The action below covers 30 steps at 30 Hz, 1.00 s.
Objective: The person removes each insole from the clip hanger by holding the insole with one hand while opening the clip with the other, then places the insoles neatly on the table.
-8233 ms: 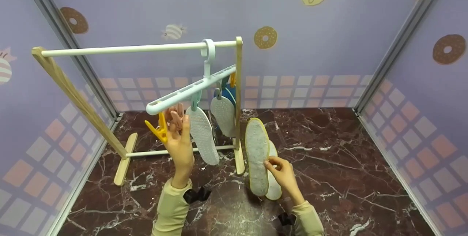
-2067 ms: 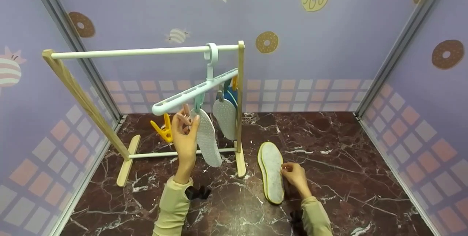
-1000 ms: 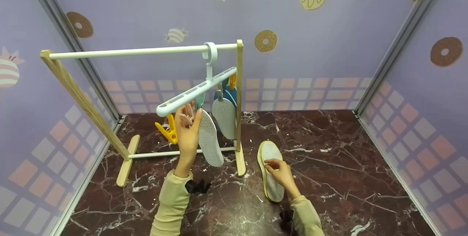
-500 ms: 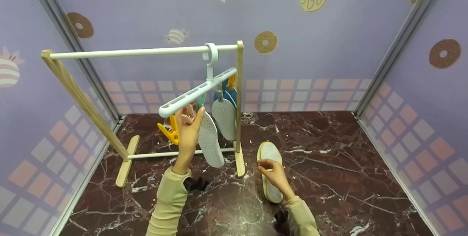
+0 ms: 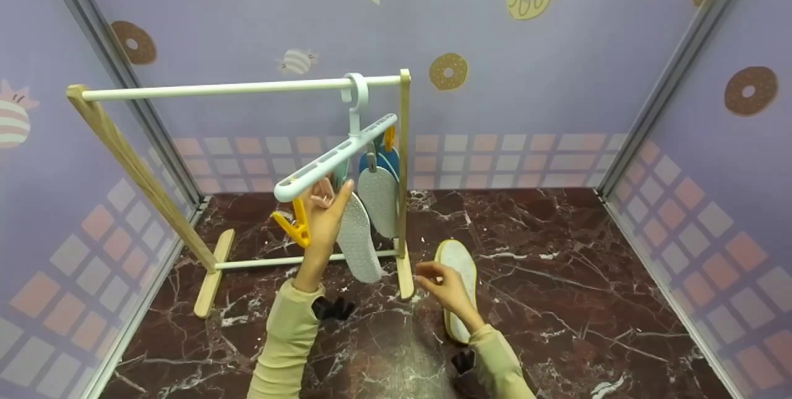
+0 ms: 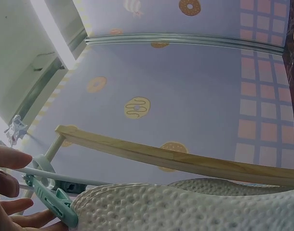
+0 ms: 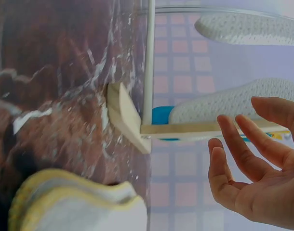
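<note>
My left hand [image 5: 322, 226] is raised under the near end of the pale blue hanger [image 5: 325, 164], its thumb and fingers around a pink clothespin [image 5: 323, 193]. Just beside it, a bumpy white insole [image 5: 360, 250] hangs from a teal clothespin [image 6: 53, 199]. A yellow clothespin [image 5: 296, 223] hangs on the hand's other side. My right hand [image 5: 447, 287] hovers with loosely bent fingers and nothing in them; the right wrist view shows its palm bare. Partly behind it in the head view lie stacked white insoles [image 5: 459, 263] with yellow edging.
The hanger hooks over the white rail of a wooden rack [image 5: 405, 201]. Farther back hang another bumpy insole [image 5: 378, 201] on a grey clothespin, something blue [image 5: 388, 159] and a yellow clothespin [image 5: 389, 138]. Patterned walls enclose the dark red marbled surface [image 5: 557, 300].
The yellow-edged insole my right hand held up earlier now lies on the other. That hand has since moved left off the stack. My left hand and the hanger's near end have shifted right.
</note>
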{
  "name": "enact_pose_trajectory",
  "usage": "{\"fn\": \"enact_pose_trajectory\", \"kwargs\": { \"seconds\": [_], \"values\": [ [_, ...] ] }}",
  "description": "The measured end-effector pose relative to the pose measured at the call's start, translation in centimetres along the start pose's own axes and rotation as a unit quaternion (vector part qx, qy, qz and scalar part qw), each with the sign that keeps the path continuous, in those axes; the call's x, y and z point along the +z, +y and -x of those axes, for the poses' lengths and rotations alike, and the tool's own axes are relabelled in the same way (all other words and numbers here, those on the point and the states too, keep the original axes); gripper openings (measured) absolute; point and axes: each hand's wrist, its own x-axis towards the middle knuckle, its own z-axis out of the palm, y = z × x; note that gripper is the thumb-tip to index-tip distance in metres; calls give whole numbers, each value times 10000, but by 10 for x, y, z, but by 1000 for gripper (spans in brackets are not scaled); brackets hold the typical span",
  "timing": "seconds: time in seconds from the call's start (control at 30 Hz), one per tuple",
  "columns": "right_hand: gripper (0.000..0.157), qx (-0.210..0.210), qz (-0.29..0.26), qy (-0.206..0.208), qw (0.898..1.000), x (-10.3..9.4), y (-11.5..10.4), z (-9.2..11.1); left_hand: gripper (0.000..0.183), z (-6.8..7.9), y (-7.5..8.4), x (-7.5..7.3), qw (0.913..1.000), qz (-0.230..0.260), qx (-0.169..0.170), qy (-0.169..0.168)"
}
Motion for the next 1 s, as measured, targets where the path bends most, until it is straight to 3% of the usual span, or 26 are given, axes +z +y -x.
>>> {"fn": "enact_pose_trajectory", "kwargs": {
  "seconds": [0.27, 0.53, 0.77, 1.0],
  "values": [
    [30, -213, -250, -89, 9994, 9, -17, -9, 35, 2, 0, 3, 9994, -183, 273, 74],
    [33, -363, -326, -151, 9987, 15, -24, -17, 38, 2, -7, 5, 9990, -399, 215, 59],
    [38, -445, -359, -288, 9980, 22, -29, -23, 33, 1, -16, 7, 9945, -850, 488, 372],
    [41, -303, -325, -378, 9983, 26, -37, -26, 31, -1, -24, 8, 9978, -302, 468, 354]
  ]
}}
